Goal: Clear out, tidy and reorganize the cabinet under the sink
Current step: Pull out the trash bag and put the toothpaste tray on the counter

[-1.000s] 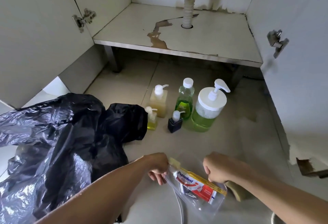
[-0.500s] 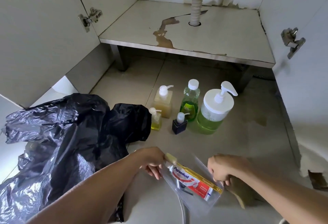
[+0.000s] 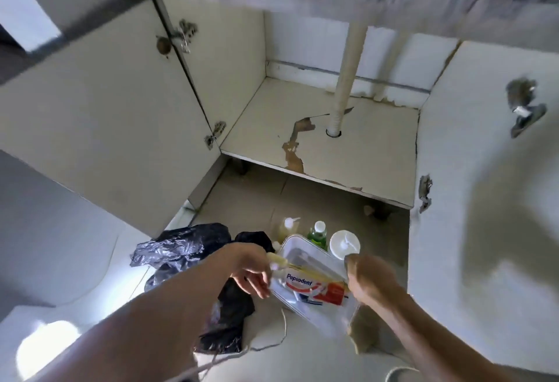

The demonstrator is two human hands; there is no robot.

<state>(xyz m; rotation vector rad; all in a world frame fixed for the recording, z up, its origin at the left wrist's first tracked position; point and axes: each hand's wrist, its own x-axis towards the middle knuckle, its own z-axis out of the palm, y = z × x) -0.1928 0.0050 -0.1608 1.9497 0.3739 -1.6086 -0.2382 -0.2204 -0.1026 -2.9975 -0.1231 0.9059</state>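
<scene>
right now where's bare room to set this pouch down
The cabinet floor is bare all round the drain pipe, apart from peeled patches left of it. So is the tile strip under its front edge. It is crowded nearer you: bottles, white tray, black bag, both hands on the clear pouch.

The view rose and pulled back. Both hands, left hand and right hand, lifted the clear bag upward, covering the small bottles at lower centre of the frame.
</scene>
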